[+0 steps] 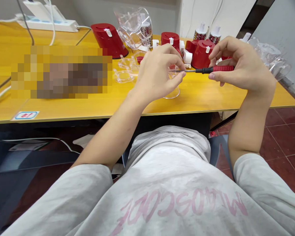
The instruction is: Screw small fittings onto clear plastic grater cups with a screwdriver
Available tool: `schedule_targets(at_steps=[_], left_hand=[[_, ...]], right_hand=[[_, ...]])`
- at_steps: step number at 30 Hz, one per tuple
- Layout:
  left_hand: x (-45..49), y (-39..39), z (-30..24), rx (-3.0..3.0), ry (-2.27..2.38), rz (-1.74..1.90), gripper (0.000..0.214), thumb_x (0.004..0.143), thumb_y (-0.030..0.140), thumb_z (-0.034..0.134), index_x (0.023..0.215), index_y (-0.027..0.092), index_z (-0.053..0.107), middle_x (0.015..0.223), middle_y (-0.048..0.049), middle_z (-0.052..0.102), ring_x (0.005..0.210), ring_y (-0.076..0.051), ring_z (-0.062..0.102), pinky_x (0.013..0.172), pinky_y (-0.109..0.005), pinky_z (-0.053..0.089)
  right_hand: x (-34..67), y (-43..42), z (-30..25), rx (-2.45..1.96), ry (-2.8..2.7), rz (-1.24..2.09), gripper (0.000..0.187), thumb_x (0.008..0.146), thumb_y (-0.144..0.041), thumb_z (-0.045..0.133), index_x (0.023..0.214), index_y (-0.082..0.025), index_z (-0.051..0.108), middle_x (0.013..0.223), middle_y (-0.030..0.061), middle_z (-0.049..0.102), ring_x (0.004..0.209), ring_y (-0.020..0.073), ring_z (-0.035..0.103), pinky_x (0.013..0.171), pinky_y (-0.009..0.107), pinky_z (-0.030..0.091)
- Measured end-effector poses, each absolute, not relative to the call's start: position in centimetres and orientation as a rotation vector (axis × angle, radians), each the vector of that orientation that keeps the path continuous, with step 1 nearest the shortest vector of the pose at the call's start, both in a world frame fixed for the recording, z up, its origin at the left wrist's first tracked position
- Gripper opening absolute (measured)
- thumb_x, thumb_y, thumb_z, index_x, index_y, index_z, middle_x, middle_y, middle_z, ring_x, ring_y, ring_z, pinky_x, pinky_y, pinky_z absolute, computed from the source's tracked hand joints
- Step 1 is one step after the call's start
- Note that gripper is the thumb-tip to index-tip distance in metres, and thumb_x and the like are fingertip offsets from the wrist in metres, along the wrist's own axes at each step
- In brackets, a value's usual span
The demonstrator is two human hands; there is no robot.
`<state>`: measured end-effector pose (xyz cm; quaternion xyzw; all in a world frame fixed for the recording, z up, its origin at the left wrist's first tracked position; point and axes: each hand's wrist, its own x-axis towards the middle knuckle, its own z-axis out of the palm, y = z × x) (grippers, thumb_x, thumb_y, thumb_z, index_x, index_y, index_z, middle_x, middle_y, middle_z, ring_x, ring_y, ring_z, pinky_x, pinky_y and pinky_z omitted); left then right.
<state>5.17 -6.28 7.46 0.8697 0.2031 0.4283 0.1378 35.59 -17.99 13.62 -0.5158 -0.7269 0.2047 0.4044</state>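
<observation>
A screwdriver with a red and black handle [222, 68] lies level between my hands above the near side of the table. My right hand [243, 64] has its thumb and fingers closed on the handle. The metal shaft points left, its tip end reaching between the curled thumb and fingers of my left hand [159, 70]. A clear plastic part [172, 95] with a rounded rim shows under and between the left fingers, which appear to grip it. My hand hides most of that part and the screwdriver's tip.
Red cup-shaped housings [108, 41] and clear plastic jugs [134, 28] stand along the back of the yellow table [199, 98]. Clear plastic pieces [124, 75] lie left of my hand. Metal perforated cylinders [200, 32] stand behind. A white power strip [51, 24] sits at back left.
</observation>
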Motion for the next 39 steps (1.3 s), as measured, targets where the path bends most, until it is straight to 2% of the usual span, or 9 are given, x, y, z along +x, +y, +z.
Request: schedule_targets(at_steps=[4, 8, 13, 15, 20, 24, 28, 35, 39], left_hand=[[5.17, -6.25, 7.52, 2.538, 0.588, 1.253, 0.008, 0.106, 0.049, 0.085, 0.109, 0.048, 0.093, 0.130, -0.0070, 0.090, 0.132, -0.052, 0.082, 0.117, -0.081, 0.064], [5.23, -6.37, 7.64, 2.526, 0.603, 1.248, 0.010, 0.105, 0.047, 0.084, 0.105, 0.049, 0.093, 0.131, -0.0068, 0.089, 0.132, -0.053, 0.082, 0.117, -0.082, 0.063], [5.24, -6.20, 7.66, 2.497, 0.581, 1.236, 0.012, 0.103, 0.048, 0.084, 0.109, 0.051, 0.095, 0.127, -0.0070, 0.089, 0.132, -0.053, 0.080, 0.115, -0.083, 0.062], [5.19, -6.10, 7.64, 2.489, 0.565, 1.228, 0.015, 0.103, 0.049, 0.083, 0.111, 0.053, 0.095, 0.128, -0.0068, 0.090, 0.133, -0.054, 0.079, 0.114, -0.084, 0.061], [5.17, -6.12, 7.64, 2.486, 0.579, 1.232, 0.017, 0.102, 0.050, 0.085, 0.114, 0.055, 0.096, 0.125, -0.0067, 0.089, 0.134, -0.054, 0.080, 0.114, -0.084, 0.061], [5.35, -6.04, 7.58, 2.492, 0.581, 1.244, 0.012, 0.101, 0.050, 0.085, 0.108, 0.052, 0.094, 0.128, -0.0066, 0.089, 0.129, -0.053, 0.080, 0.117, -0.085, 0.060], [5.43, -6.06, 7.53, 2.495, 0.590, 1.211, 0.015, 0.105, 0.050, 0.084, 0.114, 0.050, 0.095, 0.128, -0.0078, 0.088, 0.137, -0.054, 0.078, 0.119, -0.084, 0.057], [5.25, -6.14, 7.64, 2.493, 0.568, 1.254, 0.013, 0.102, 0.052, 0.087, 0.111, 0.054, 0.095, 0.122, -0.0066, 0.089, 0.131, -0.054, 0.080, 0.116, -0.085, 0.061], [5.27, -6.09, 7.64, 2.495, 0.589, 1.245, 0.010, 0.101, 0.054, 0.086, 0.107, 0.051, 0.094, 0.124, -0.0067, 0.089, 0.129, -0.053, 0.080, 0.115, -0.085, 0.061]], right_hand=[[35.64, -17.77, 13.65, -1.288, -1.847, 0.509, 0.042, 0.083, -0.039, 0.119, 0.111, -0.041, 0.088, 0.132, 0.0040, 0.090, 0.109, 0.0343, 0.083, 0.069, 0.049, 0.067], [35.40, -17.84, 13.81, -1.377, -1.868, 0.635, 0.037, 0.093, -0.063, 0.117, 0.111, -0.047, 0.090, 0.107, 0.0008, 0.090, 0.106, 0.0361, 0.082, 0.082, 0.056, 0.070], [35.32, -17.57, 13.69, -1.282, -1.877, 0.577, 0.046, 0.082, -0.059, 0.125, 0.108, -0.042, 0.090, 0.127, 0.0021, 0.090, 0.115, 0.0361, 0.077, 0.113, 0.064, 0.072], [35.35, -17.53, 13.68, -1.284, -1.851, 0.571, 0.048, 0.079, -0.049, 0.126, 0.109, -0.042, 0.089, 0.129, 0.0022, 0.090, 0.117, 0.0364, 0.078, 0.110, 0.063, 0.073], [35.54, -17.54, 13.69, -1.310, -1.856, 0.558, 0.047, 0.078, -0.038, 0.124, 0.109, -0.043, 0.088, 0.121, 0.0043, 0.090, 0.121, 0.0408, 0.081, 0.086, 0.059, 0.077], [35.78, -17.30, 13.51, -1.276, -1.860, 0.555, 0.044, 0.078, -0.038, 0.123, 0.107, -0.041, 0.090, 0.125, 0.0056, 0.089, 0.121, 0.0408, 0.082, 0.093, 0.061, 0.077], [35.91, -17.21, 13.44, -1.271, -1.873, 0.562, 0.044, 0.079, -0.038, 0.122, 0.108, -0.042, 0.090, 0.129, 0.0045, 0.089, 0.125, 0.0409, 0.081, 0.103, 0.064, 0.076], [35.76, -17.30, 13.54, -1.297, -1.871, 0.557, 0.042, 0.079, -0.042, 0.121, 0.108, -0.046, 0.091, 0.129, 0.0043, 0.089, 0.124, 0.0423, 0.080, 0.110, 0.069, 0.073], [35.58, -17.32, 13.52, -1.313, -1.852, 0.569, 0.044, 0.079, -0.044, 0.123, 0.110, -0.045, 0.091, 0.119, 0.0044, 0.088, 0.118, 0.0407, 0.079, 0.098, 0.065, 0.073]])
